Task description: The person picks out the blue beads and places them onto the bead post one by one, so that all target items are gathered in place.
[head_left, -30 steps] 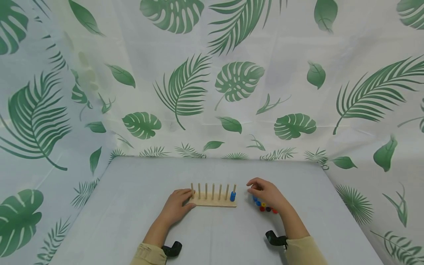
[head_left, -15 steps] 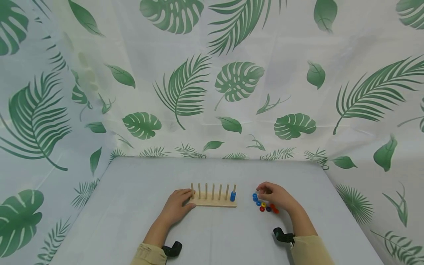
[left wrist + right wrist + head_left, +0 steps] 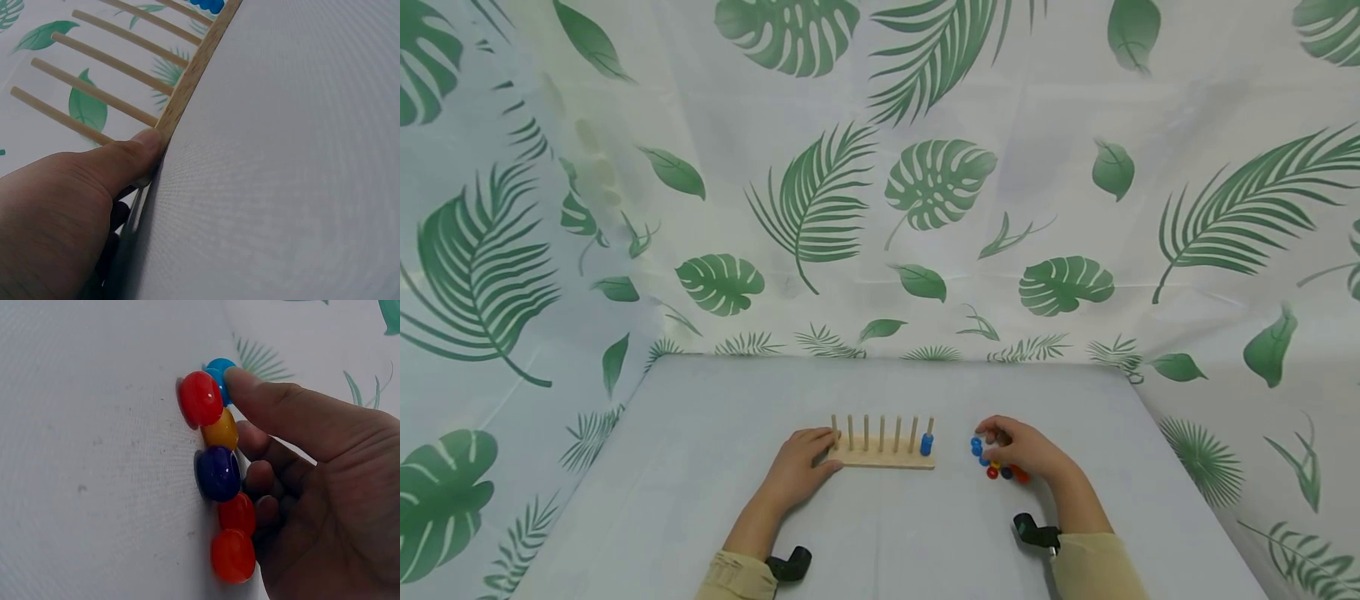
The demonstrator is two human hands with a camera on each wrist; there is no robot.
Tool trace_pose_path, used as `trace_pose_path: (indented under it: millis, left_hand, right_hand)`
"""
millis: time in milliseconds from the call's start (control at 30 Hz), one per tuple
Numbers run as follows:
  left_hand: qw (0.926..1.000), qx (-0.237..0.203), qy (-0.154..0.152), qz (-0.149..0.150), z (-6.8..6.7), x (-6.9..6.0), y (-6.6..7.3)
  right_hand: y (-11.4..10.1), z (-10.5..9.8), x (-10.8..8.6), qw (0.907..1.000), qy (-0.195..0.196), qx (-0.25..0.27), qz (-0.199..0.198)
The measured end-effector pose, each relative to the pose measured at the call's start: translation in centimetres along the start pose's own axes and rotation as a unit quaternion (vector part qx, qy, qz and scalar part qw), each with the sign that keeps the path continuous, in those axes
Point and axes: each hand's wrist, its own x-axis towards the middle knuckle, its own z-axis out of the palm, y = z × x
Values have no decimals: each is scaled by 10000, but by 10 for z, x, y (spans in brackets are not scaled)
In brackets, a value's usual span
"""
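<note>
My left hand [image 3: 801, 467] holds the left end of a wooden peg rack [image 3: 880, 459], its thumb [image 3: 134, 153] on the front edge. The rack has several upright pegs; blue beads [image 3: 927, 445] sit on the rightmost one. To the right, my right hand [image 3: 1033, 452] is over loose beads on the table, thumb and forefinger apart around blue beads [image 3: 976, 447]. In the right wrist view the thumb tip meets a blue bead [image 3: 219, 378]; the forefinger tip is hidden. Nearby lie a red bead [image 3: 201, 399], a yellow bead [image 3: 220, 431], a dark blue bead [image 3: 219, 474] and orange-red beads [image 3: 233, 555].
A white cloth covers the table [image 3: 880, 542]. Behind it hangs a white curtain [image 3: 850, 208] with green leaf prints. A black wrist camera [image 3: 792, 565] is strapped at the left sleeve, another camera [image 3: 1034, 531] at the right.
My right hand first moved right and down from beside the rack to the loose beads, then slightly left and lower among them. The left hand and rack have stayed in place.
</note>
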Motion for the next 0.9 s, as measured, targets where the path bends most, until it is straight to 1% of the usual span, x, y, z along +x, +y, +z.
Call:
trace_pose_path:
  millis: [133, 267, 367, 500, 633, 767, 900]
  left_hand:
    - [10000, -3, 26, 13, -1, 0, 1]
    - [9999, 2, 86, 59, 0, 0, 0]
    - [9999, 15, 132, 91, 0, 0, 0]
    - [9997, 5, 202, 141, 1, 0, -1]
    - [9998, 3, 176, 129, 1, 0, -1]
    - [10000, -23, 34, 35, 0, 0, -1]
    - [10000, -64, -19, -8, 0, 0, -1]
  right_hand:
    - [-2, 0, 2, 9998, 80, 106, 120]
    - [-3, 0, 2, 9991, 254, 151, 318]
    - [-3, 1, 3, 9981, 383, 57, 478]
    - [-3, 1, 3, 9974, 460, -94, 544]
    - [-2, -1, 3, 9981, 337, -22, 515]
    - [-3, -1, 2, 9986, 113, 99, 505]
    - [-4, 1, 3, 9986, 124, 119, 491]
